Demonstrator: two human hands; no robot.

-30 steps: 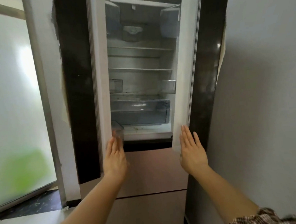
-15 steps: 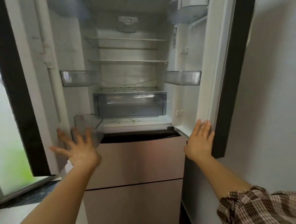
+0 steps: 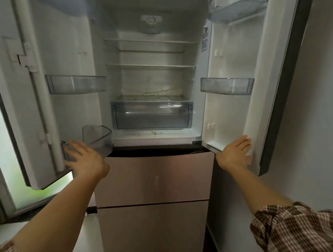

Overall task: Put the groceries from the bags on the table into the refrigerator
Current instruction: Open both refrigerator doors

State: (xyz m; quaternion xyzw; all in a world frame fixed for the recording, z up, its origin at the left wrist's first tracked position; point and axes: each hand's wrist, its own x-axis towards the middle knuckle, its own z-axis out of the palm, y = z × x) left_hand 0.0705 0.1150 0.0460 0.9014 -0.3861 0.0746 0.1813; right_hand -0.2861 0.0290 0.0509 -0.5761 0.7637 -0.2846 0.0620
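Fridge (image 3: 153, 78) open wide, no groceries on shelves (image 3: 150, 65). Left hand (image 3: 84, 160) spread near left door (image 3: 65, 54) lower bin (image 3: 98, 137); right hand (image 3: 235, 154) flat against right door (image 3: 229, 112) bottom corner. Groceries, bags out of view; loading not begun.

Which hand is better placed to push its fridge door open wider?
Probably the right hand: its straight fingers lie against the bottom edge of the right door. The left hand is blurred near the lower bin of the left door; I cannot tell if it touches.
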